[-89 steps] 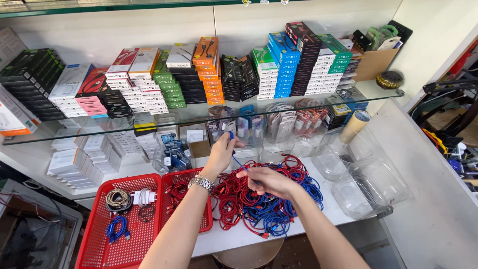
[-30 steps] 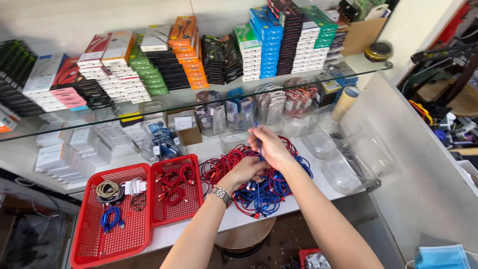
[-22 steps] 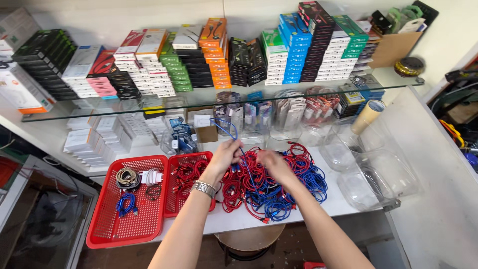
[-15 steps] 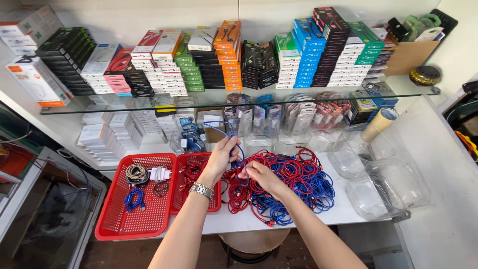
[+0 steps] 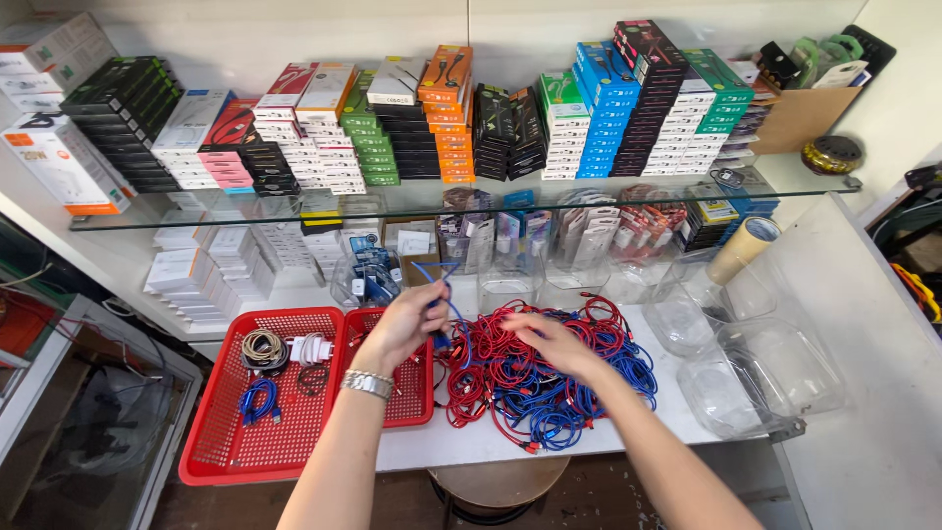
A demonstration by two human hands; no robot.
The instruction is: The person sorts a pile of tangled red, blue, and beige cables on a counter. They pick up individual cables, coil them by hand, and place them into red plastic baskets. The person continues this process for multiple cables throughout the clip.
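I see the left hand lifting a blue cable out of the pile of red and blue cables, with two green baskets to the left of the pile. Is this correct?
Not quite. The head view shows both baskets are red, not green. The left hand does lift a blue cable from the pile of red and blue cables.

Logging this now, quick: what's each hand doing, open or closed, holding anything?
Left hand: closed, pinching a blue cable lifted off the cable pile.
Right hand: fingers spread, resting on the pile, gripping nothing visible.

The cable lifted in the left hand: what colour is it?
Blue; the cable loops up from the left hand, clearest in the head view.
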